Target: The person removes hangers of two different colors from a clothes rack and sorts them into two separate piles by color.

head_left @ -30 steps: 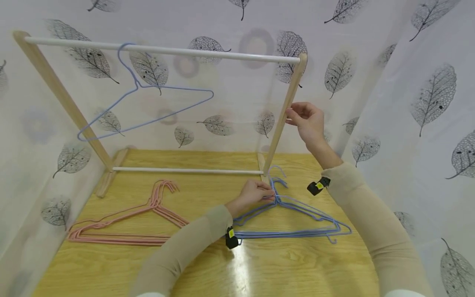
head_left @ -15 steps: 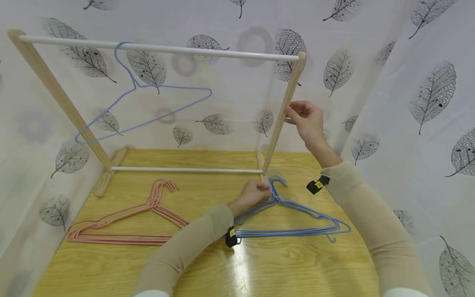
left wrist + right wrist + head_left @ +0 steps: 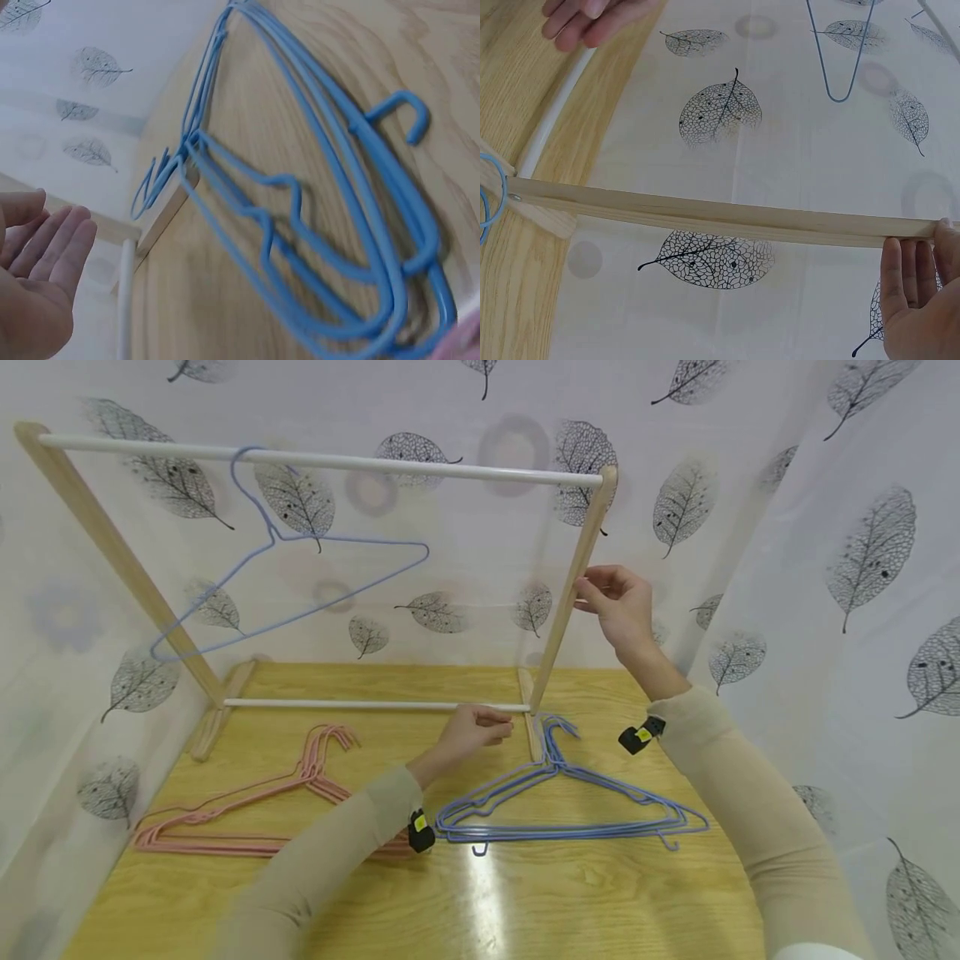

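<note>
A stack of blue wire hangers [image 3: 558, 806] lies flat on the wooden tabletop, hooks pointing away from the person beside the rack's foot. The wooden rack upright [image 3: 573, 589] stands tilted, carrying the white top rail [image 3: 322, 461].

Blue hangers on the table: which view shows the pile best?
The head view: the whole pile of blue hangers lies flat beside the empty left hand. The left wrist shows a close-up of part of it; the right wrist shows only a sliver.

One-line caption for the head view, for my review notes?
Right hand holds the wooden rack post; left hand hovers empty beside the blue wire hangers.
</note>
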Action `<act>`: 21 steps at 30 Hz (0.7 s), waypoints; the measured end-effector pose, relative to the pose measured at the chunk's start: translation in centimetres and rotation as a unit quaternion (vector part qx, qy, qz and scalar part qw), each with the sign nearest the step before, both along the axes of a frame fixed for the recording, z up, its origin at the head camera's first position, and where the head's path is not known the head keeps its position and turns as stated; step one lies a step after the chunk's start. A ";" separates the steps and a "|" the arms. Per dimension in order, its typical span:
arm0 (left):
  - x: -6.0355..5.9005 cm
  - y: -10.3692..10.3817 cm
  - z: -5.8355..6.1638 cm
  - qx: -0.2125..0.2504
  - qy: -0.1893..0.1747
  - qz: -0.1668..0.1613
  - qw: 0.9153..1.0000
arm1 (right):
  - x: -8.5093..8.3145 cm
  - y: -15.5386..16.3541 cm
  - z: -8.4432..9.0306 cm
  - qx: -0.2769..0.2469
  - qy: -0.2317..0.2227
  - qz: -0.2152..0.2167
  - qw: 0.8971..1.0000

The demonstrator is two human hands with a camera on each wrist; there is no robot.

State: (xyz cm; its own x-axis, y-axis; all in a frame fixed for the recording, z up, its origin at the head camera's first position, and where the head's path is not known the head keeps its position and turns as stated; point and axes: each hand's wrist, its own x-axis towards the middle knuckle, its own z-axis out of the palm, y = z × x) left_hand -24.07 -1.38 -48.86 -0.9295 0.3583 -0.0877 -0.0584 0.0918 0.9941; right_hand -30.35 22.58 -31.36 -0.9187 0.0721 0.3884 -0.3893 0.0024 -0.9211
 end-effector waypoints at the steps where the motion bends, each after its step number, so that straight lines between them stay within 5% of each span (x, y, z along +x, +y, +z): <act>1: 0.1 -0.6 0.3 0.004 0.000 0.001 1.000 | 0.0 0.0 0.0 0.000 -0.001 0.000 1.000; 11: 0.5 -6.4 6.2 -0.006 0.036 0.042 0.998 | 0.2 0.1 0.0 -0.003 -0.004 0.005 1.000; 16: 0.3 -9.8 10.0 -0.005 0.091 0.048 0.995 | 0.2 0.0 0.1 -0.004 -0.006 -0.003 1.000; 21: 0.0 -13.1 13.6 -0.051 0.162 0.063 0.984 | 0.1 -0.1 0.1 -0.004 -0.004 0.000 1.000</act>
State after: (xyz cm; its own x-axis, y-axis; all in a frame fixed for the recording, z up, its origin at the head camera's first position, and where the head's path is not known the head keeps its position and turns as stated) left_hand -24.03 -14.50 -35.27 -0.9511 0.2430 0.1906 0.2421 0.2037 0.9486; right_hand -30.22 22.50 -31.31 -0.9221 0.0753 0.3795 -0.3810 -0.0058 -0.9246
